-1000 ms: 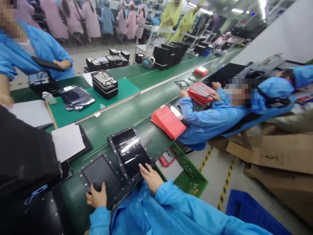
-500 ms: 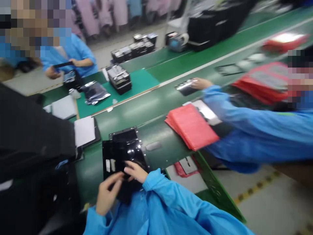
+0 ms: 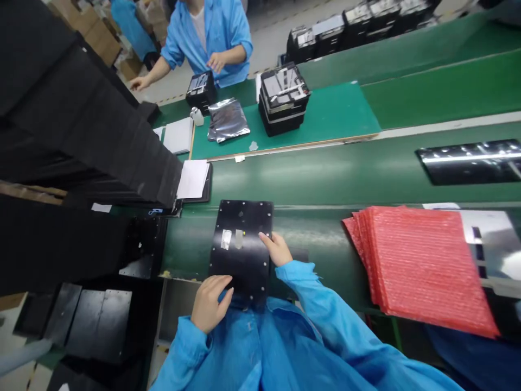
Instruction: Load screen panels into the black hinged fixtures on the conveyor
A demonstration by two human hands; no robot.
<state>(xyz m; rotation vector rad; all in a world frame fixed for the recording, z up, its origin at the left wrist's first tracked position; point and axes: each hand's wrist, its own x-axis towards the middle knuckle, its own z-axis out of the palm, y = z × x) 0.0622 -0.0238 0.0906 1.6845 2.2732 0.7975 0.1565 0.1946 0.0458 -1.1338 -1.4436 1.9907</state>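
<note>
A black rectangular panel (image 3: pixel 244 271) with dots along its edges lies in front of me, its near end close to my body. Two small labels, one silvery (image 3: pixel 226 239) and one grey (image 3: pixel 239 239), sit on its upper face. My right hand (image 3: pixel 277 250) grips the panel's right edge, thumb over the top and fingers mostly out of sight at the side. At the lower left corner, my left hand (image 3: pixel 211 304) rests its fingers on the panel, the thumb spread apart.
A stack of red bubble-wrap bags (image 3: pixel 431 266) lies right, beside a shiny sheet (image 3: pixel 494 239). Another black panel (image 3: pixel 472 162) is on the green bench (image 3: pixel 309 174). Tall black stacks (image 3: pixel 93 130) rise on the left. Across stands a co-worker (image 3: pixel 215 43) near black boxes (image 3: pixel 284 98).
My view has swung left. The panel in front of me now looks like one aligned piece, and my right hand has moved to its right edge. The neighbour's arm is out of view.
</note>
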